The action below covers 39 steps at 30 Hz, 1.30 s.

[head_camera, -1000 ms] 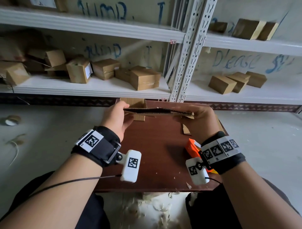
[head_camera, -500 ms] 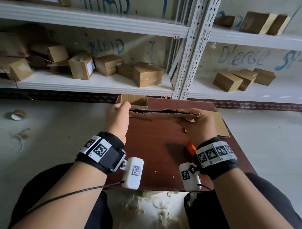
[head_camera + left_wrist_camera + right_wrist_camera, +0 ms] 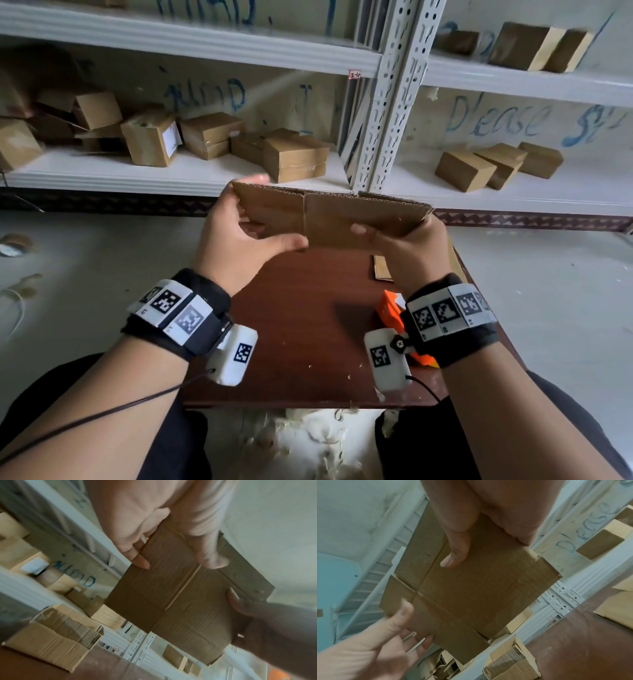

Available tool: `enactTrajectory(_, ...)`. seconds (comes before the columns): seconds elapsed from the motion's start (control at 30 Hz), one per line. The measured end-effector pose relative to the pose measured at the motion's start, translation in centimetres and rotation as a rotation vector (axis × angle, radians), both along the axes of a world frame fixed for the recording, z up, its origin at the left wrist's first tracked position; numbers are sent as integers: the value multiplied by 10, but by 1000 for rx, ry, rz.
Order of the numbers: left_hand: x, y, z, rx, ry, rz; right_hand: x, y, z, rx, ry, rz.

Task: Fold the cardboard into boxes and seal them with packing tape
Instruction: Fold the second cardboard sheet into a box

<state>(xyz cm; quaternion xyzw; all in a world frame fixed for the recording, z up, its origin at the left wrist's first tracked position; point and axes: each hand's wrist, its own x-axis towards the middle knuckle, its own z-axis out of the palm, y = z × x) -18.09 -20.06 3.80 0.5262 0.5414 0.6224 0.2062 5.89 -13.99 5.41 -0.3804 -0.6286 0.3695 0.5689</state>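
Observation:
A flat, creased brown cardboard blank (image 3: pixel 342 219) is held upright above the brown table (image 3: pixel 298 342), its face toward me. My left hand (image 3: pixel 236 236) grips its left end, thumb on the near face, fingers behind. My right hand (image 3: pixel 407 240) grips the right end the same way. In the left wrist view the cardboard blank (image 3: pixel 180 595) shows its creases and flaps, thumb (image 3: pixel 212 555) pressed on it. The right wrist view shows the cardboard blank (image 3: pixel 462 595) with the right thumb (image 3: pixel 453 555) on its face. An orange tape dispenser (image 3: pixel 394 311) lies on the table under my right wrist.
An open carton of flat cardboard blanks (image 3: pixel 56 635) stands at the table's far edge. More flat cardboard (image 3: pixel 383 267) lies on the table's right side. White shelves (image 3: pixel 171 174) behind hold several taped boxes (image 3: pixel 294 157). A tape roll (image 3: pixel 13 243) lies on the floor, left.
Both hands have lifted the cardboard blank and tipped it from lying flat, edge-on, to standing upright with its face toward me.

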Motion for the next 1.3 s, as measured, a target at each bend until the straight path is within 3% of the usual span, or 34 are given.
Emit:
enactTrajectory(0.1,-1,1,3,98,-2,10,6,1,3,50,-57,52)
enactTrajectory(0.33,-1,4,-11,141,-30,-82,6,9,-14,32,-35,131)
enactTrajectory(0.47,4,6,-12,126,-54,-47,5,13,-15,1,30,143)
enactTrajectory(0.77,7,6,-12,177,-79,2,-1,13,-10,25,-32,155)
enactTrajectory(1.07,4,11,-15,141,-102,-9,-2,14,-13,24,-53,127)
enactTrajectory(1.23,2,16,-17,89,-252,29,-1,12,-11,74,-46,78)
enactTrajectory(1.3,4,15,-15,89,-230,16,-1,10,-10,74,-49,75)
